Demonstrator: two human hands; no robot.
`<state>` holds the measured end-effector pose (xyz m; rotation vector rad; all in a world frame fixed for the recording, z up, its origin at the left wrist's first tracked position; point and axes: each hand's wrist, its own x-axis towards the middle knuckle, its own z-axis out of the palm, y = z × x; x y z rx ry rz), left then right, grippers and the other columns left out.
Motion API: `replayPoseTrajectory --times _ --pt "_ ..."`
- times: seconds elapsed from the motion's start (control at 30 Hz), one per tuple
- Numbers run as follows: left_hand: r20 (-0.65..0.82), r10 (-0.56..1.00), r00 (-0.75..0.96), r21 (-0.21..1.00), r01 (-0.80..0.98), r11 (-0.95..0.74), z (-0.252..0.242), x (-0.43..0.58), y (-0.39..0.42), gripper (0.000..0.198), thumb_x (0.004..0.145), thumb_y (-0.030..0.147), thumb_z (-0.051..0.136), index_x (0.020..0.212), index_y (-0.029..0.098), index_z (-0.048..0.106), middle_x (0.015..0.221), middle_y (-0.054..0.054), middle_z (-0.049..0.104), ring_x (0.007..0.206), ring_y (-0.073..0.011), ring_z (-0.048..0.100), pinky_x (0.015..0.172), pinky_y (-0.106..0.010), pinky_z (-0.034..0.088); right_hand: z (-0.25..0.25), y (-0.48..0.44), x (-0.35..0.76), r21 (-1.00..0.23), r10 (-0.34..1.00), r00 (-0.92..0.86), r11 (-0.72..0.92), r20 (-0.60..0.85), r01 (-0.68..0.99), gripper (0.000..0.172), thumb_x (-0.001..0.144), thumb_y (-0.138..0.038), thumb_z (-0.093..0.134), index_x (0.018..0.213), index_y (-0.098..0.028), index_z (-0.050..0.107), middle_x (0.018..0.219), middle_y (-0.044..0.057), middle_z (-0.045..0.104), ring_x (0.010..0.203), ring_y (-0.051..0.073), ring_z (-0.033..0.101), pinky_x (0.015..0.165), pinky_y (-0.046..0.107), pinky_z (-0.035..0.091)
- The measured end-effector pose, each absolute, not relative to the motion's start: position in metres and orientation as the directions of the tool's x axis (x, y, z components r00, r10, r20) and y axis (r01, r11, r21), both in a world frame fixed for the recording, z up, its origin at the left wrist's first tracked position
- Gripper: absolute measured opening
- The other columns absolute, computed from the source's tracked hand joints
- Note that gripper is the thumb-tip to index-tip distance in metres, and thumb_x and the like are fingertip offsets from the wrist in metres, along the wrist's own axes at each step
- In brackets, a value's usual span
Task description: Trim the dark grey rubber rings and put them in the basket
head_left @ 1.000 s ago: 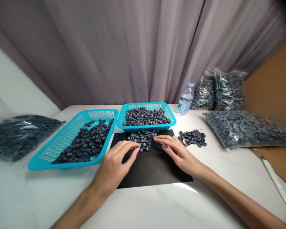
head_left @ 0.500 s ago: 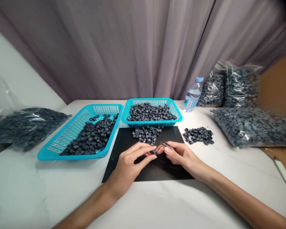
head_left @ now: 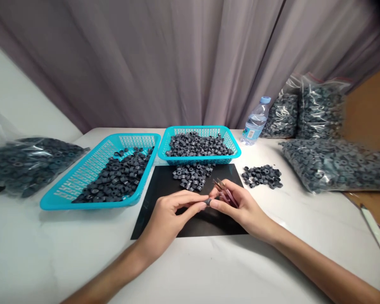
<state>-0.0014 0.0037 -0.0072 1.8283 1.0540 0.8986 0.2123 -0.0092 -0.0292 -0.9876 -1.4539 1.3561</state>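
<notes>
My left hand (head_left: 174,215) pinches a small dark grey plastic ring part (head_left: 207,202) between thumb and fingertips, above the black mat (head_left: 215,226). From the other side, the thumb and index finger of my right hand (head_left: 240,205) touch the same part. A small pointed two-pronged metal tool (head_left: 225,193) with pinkish arms is also held in my right hand, its tips aimed up and left. Whether it is tweezers or snips I cannot tell. Behind the hands, a pile of similar ring parts (head_left: 194,175) lies on the mat.
Two blue plastic baskets, one at left (head_left: 95,206) and one at the back (head_left: 199,159), hold many such parts. A loose heap (head_left: 262,176) lies right of the mat. Filled clear bags (head_left: 338,164) stand and lie at right, another bag (head_left: 31,164) at left. A water bottle (head_left: 255,122) stands behind.
My right thumb and index finger have closed in on the ring part. The metal tool has turned back into my right hand, tips pointing higher. The view has shifted slightly.
</notes>
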Motion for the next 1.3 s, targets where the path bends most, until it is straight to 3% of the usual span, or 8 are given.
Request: replayPoseTrajectory --times 0.17,0.53,0.73,0.9,1.3 --pt "0.086 0.930 0.358 0.931 0.303 -0.202 -0.007 0.001 0.004 0.013 0.087 0.027 0.074 0.096 0.024 0.082 0.098 0.000 0.081 0.092 -0.0181 0.075 0.084 -0.023 0.059 -0.029 -0.007 0.214 -0.993 0.945 -0.308 0.116 0.113 -0.011 0.029 0.091 -0.047 0.071 0.092 -0.020 0.062 0.082 -0.002 0.057 0.072 0.013 0.047 0.068 0.026 0.040" --pt "0.027 0.942 0.334 0.947 0.294 -0.131 -0.011 0.000 0.010 0.015 0.085 0.032 0.075 0.093 0.021 0.080 0.095 -0.002 0.082 0.090 -0.0200 0.077 0.086 -0.026 0.061 -0.033 -0.008 0.216 -0.981 0.920 -0.379 0.157 0.103 0.115 0.030 0.103 -0.050 0.050 0.094 -0.021 0.054 0.083 -0.002 0.043 0.075 0.014 0.039 0.068 0.026 0.036" --pt "-0.034 0.936 0.349 0.980 0.197 -0.038 -0.014 -0.002 0.013 0.018 0.083 0.034 0.077 0.092 0.019 0.078 0.091 -0.003 0.082 0.082 -0.0187 0.077 0.077 -0.025 0.063 -0.032 -0.003 0.217 -0.989 0.944 -0.314 0.131 0.104 0.066 0.030 0.099 -0.048 0.060 0.090 -0.020 0.057 0.076 -0.003 0.047 0.068 0.013 0.040 0.063 0.026 0.035" --pt "0.014 0.930 0.368 0.971 0.216 -0.101 -0.012 0.001 0.011 0.017 0.080 0.029 0.080 0.094 0.020 0.076 0.092 -0.002 0.080 0.089 -0.0183 0.076 0.086 -0.027 0.060 -0.033 -0.003 0.214 -0.997 0.930 -0.361 0.053 0.070 -0.056 0.030 0.093 -0.048 0.069 0.092 -0.020 0.060 0.082 -0.002 0.059 0.075 0.013 0.050 0.070 0.026 0.040" --pt "0.169 0.904 0.392 0.881 0.352 -0.317 -0.017 -0.001 0.007 0.016 0.087 0.028 0.075 0.102 0.025 0.080 0.094 0.000 0.076 0.084 -0.0154 0.071 0.081 -0.025 0.056 -0.036 -0.005 0.211 -0.998 0.941 -0.333 0.050 0.059 -0.036 0.032 0.092 -0.049 0.070 0.092 -0.019 0.059 0.083 -0.002 0.053 0.076 0.013 0.046 0.070 0.026 0.037"
